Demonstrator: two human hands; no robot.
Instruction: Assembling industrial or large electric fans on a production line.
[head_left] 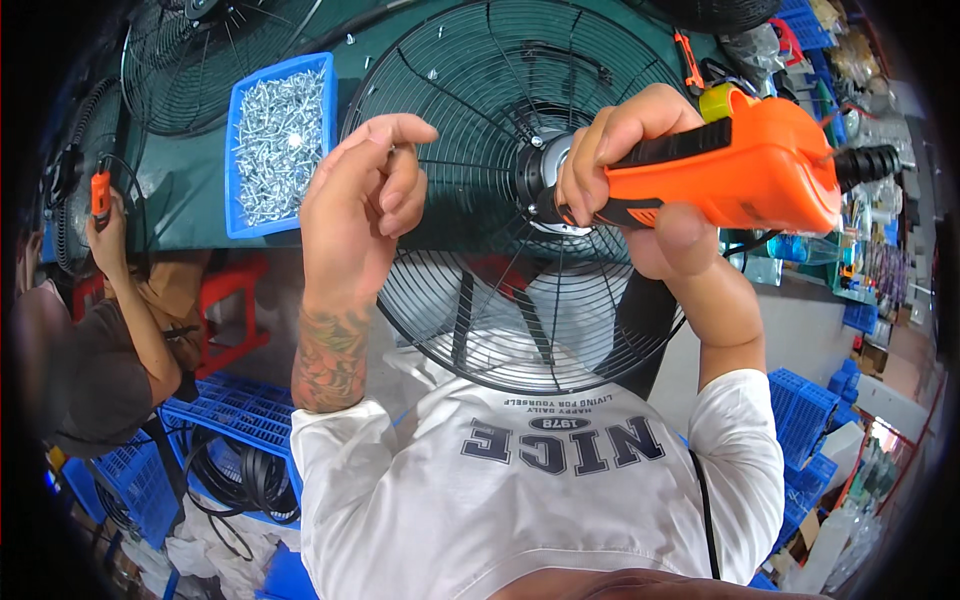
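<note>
My right hand (640, 160) is wrapped round an orange and black electric screwdriver (760, 165). The tool's nose points left, at the motor hub (555, 185) in the middle of a black wire fan guard (450, 95); the fingers partly cover the spot where they meet. The guard lies partly on the table and overhangs its near edge. Over the guard's left side hovers my left hand (365, 195), index finger reaching right and the others curled in; whatever they hold is hidden. Left of it sits a blue tray (233, 165) full of silver screws (280, 145).
Another fan guard (165, 90) lies at the far left of the green table (190, 190). A co-worker's hand (108, 235) there grips an orange tool (100, 195). Below are a red stool (235, 310) and blue crates (240, 415). An orange-handled cutter (688, 60) lies far right.
</note>
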